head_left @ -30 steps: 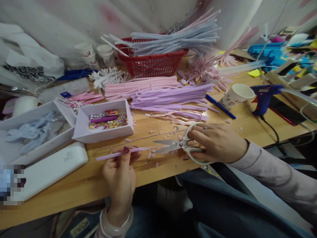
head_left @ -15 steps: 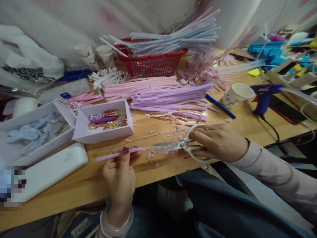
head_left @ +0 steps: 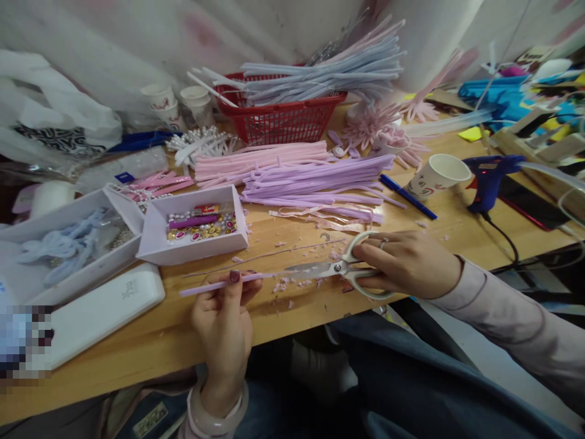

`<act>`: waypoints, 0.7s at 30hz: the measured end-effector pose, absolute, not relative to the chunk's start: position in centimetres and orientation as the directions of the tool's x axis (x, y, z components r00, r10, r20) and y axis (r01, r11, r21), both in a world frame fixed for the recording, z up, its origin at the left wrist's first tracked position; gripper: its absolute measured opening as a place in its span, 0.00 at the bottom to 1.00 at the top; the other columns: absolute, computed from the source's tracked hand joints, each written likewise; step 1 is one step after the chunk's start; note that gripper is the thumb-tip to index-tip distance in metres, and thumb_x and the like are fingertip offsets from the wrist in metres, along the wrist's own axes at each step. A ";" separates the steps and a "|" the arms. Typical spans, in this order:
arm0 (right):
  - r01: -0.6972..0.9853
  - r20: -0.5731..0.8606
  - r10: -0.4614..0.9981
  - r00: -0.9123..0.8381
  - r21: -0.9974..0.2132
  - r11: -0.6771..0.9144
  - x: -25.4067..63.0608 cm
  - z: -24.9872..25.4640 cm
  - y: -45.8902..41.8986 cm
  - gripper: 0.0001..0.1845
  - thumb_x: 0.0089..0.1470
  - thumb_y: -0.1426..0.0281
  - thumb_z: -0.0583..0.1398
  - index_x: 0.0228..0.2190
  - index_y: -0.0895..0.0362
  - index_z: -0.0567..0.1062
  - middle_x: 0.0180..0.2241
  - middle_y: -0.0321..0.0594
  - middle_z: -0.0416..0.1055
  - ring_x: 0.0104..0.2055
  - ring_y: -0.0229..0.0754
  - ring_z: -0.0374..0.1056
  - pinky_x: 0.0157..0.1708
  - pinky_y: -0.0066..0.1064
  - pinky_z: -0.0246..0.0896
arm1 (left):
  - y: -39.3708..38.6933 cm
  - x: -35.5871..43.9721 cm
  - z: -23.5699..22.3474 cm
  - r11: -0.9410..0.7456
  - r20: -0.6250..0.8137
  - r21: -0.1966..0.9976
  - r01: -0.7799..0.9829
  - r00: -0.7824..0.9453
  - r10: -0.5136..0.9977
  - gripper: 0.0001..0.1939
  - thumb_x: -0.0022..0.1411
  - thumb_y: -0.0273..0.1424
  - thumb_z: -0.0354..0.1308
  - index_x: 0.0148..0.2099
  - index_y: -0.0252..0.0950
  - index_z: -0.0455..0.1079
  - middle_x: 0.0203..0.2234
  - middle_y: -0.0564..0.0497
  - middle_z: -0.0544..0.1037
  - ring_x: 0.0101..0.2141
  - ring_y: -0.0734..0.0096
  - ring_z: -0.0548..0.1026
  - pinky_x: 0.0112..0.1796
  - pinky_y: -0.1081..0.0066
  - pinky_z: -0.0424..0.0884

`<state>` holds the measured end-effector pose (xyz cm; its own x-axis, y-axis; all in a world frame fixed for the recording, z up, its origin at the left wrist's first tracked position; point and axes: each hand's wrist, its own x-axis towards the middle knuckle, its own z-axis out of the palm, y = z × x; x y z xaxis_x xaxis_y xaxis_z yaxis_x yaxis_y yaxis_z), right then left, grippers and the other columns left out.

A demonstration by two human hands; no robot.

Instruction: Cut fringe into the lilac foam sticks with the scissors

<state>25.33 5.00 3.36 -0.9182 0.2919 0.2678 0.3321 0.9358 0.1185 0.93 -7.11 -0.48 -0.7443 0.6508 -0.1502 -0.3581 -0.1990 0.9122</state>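
Note:
My left hand [head_left: 223, 323] pinches a lilac pipe cleaner [head_left: 201, 288] between thumb and fingers, holding it roughly level above the table's front part. Its right end looks thinner and reaches the tips of the scissors [head_left: 313, 269]. My right hand [head_left: 406, 262] grips the cream-handled scissors, with fingers through the loops and blades pointing left, slightly apart. Whether the blades touch the pipe cleaner I cannot tell. Lilac fluff trimmings [head_left: 284, 284] lie scattered under the blades. Behind my hands rests a bundle of lilac pipe cleaners [head_left: 315, 177], with a pink bundle [head_left: 260, 161] beyond it.
A white box of beads and gems [head_left: 194, 250] stands left of centre, beside a larger box [head_left: 91, 268] and a white case [head_left: 105, 311]. At the back sits a red basket [head_left: 283, 119]. To the right are a paper cup [head_left: 439, 177], blue marker [head_left: 409, 197] and glue gun [head_left: 489, 183].
The whole view has shifted very slightly. Both hands keep nearly the same pose, and the scissors and pipe cleaner stay almost where they were.

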 end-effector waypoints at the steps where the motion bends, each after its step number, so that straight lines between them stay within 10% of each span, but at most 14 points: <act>1: 0.340 0.264 0.302 -0.916 0.109 0.934 25.4 3.3 5.0 0.21 0.67 0.59 0.45 0.32 0.57 0.71 0.24 0.38 0.70 0.26 0.39 0.65 0.26 0.31 0.51 | -7.1 0.9 -0.5 -0.200 -0.152 0.911 -0.362 -0.743 0.652 0.17 0.44 0.38 0.73 0.29 0.34 0.72 0.20 0.55 0.80 0.21 0.73 0.79 0.27 0.76 0.77; 21: 0.316 0.203 0.310 -0.929 -0.004 0.949 23.9 3.6 4.4 0.17 0.61 0.59 0.51 0.32 0.58 0.70 0.24 0.39 0.71 0.23 0.37 0.63 0.25 0.32 0.47 | -6.9 0.8 -0.2 -0.181 -0.211 0.891 -0.416 -0.734 0.645 0.19 0.35 0.37 0.77 0.25 0.33 0.73 0.18 0.54 0.80 0.19 0.74 0.78 0.25 0.79 0.77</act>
